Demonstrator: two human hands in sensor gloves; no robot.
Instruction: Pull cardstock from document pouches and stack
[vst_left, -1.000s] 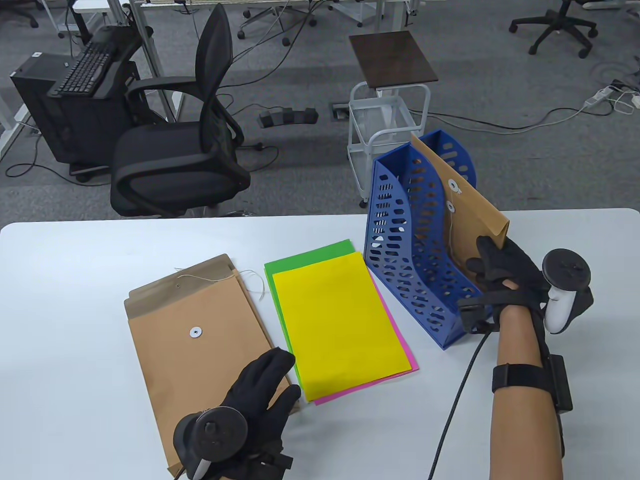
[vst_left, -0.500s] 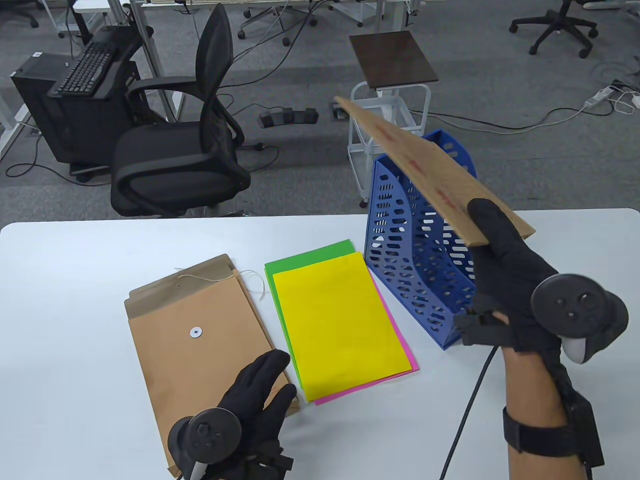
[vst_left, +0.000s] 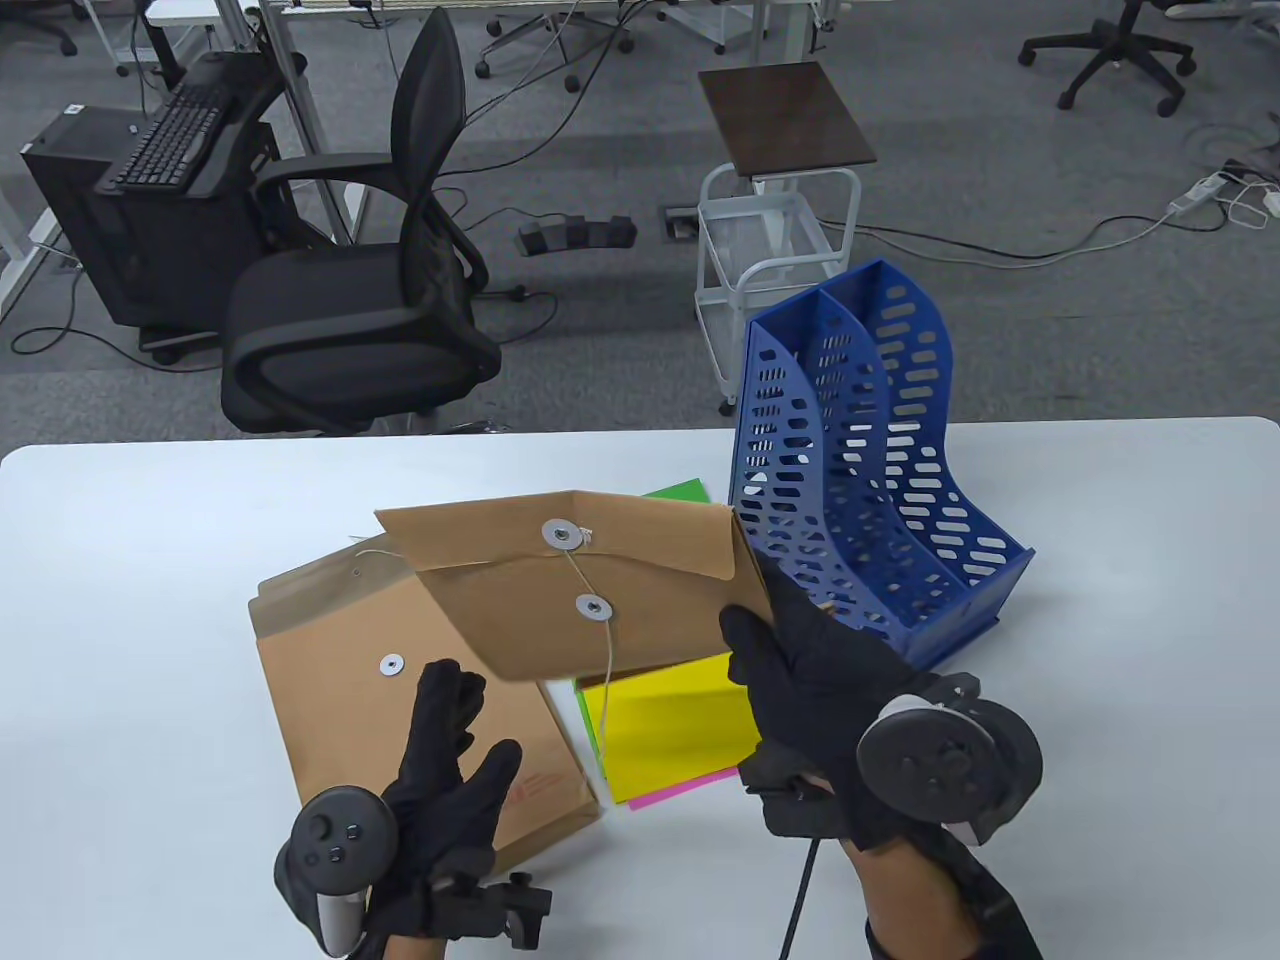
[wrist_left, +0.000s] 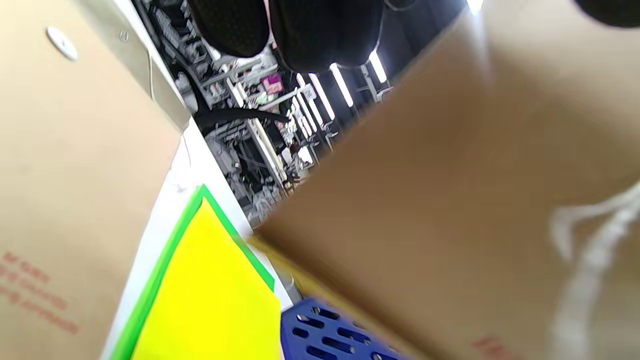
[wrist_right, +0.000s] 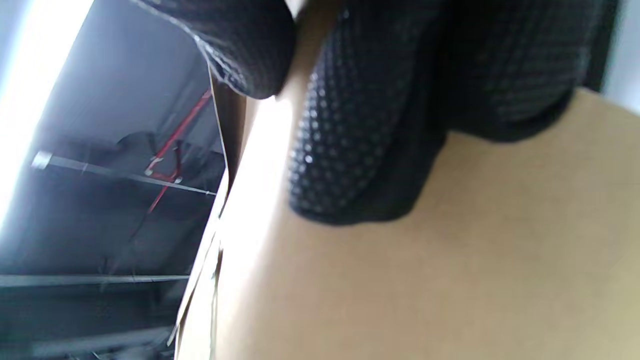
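My right hand (vst_left: 800, 670) grips a brown string-tie pouch (vst_left: 580, 590) by its right edge and holds it above the table, flap side up; it fills the right wrist view (wrist_right: 425, 280) under my fingers (wrist_right: 360, 125). My left hand (vst_left: 440, 760) is open, fingers spread, just below the pouch and apart from it. The held pouch looms over the left wrist view (wrist_left: 450, 200). A stack of yellow cardstock (vst_left: 680, 730) over green and pink sheets lies under the pouch. Flat brown pouches (vst_left: 400, 700) lie on the table at the left.
A blue perforated file rack (vst_left: 870, 500) stands on the white table (vst_left: 150, 620) to the right, with no pouch in it. A black office chair (vst_left: 370, 300) and a small white cart (vst_left: 770, 230) stand on the floor beyond the far edge.
My right hand has lifted the pouch out of the blue rack and swung it left and down over the coloured sheets. My left hand has risen from the flat pouches and opened toward it.
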